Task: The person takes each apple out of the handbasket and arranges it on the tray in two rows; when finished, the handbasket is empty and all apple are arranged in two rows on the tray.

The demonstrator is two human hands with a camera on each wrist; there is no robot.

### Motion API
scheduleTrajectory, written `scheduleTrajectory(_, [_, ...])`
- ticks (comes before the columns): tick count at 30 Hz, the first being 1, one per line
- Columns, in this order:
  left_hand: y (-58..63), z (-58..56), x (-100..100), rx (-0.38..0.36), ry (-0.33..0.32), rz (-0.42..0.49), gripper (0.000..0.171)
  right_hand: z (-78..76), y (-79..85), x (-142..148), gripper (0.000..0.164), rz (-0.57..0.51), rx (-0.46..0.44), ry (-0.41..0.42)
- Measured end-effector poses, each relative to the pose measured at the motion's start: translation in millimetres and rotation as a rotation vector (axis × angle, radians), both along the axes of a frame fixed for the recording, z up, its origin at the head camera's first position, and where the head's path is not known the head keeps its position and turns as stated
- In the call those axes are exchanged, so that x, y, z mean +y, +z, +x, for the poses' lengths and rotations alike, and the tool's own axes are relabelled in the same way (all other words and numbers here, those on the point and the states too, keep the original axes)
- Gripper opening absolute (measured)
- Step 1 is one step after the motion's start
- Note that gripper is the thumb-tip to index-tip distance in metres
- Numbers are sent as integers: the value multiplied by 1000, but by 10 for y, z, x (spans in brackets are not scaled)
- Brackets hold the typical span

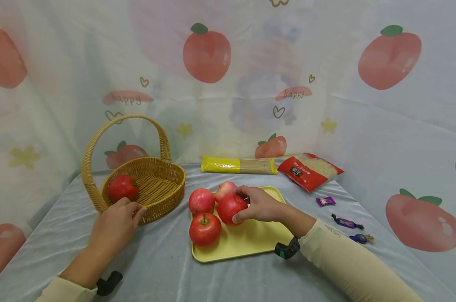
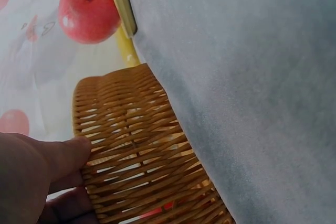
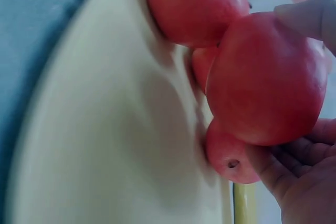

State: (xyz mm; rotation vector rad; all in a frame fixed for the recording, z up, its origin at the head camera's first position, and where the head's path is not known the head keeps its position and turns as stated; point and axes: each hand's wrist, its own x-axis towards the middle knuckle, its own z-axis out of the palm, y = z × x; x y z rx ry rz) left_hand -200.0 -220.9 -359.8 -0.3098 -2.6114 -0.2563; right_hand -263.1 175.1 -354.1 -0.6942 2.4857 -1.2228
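My right hand (image 1: 261,204) grips a red apple (image 1: 231,208) between thumb and fingers. In the right wrist view this apple (image 3: 265,80) appears raised off the yellow tray (image 1: 247,247). Beside it on the tray's left part sit a red apple (image 1: 205,229), a pinkish-red one (image 1: 202,201) and a paler one (image 1: 226,189). My left hand (image 1: 116,224) holds the near rim of a woven basket (image 1: 167,203). The left wrist view shows the thumb (image 2: 73,150) on the basket's rim, with fingers partly hidden behind the weave. One red apple (image 1: 123,187) lies inside the basket.
At the back lie a yellow pack of noodles (image 1: 239,165) and a red bag (image 1: 309,171). Several wrapped candies, among them a purple one (image 1: 325,201), lie right of the tray. The basket's tall handle (image 1: 130,117) arches upward. Printed curtains enclose the grey cloth-covered table (image 1: 152,268).
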Motion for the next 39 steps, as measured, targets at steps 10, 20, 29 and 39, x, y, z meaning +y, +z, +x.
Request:
scheduleTrajectory(10, [-25, 0, -13, 40, -15, 4, 17, -2, -159, 11, 64, 74, 23, 42])
scheduleTrajectory(20, [-17, -3, -10, 24, -10, 4, 16, 30, -97, 29, 70, 98, 52, 92])
scheduleTrajectory(29, [-11, -2, -10, 23, -6, 0, 17, 35, -74, 79, 69, 60, 91, 87])
scheduleTrajectory(39, [-20, -15, -18, 31, -16, 18, 16, 26, 0, 83, 67, -47, 118, 60])
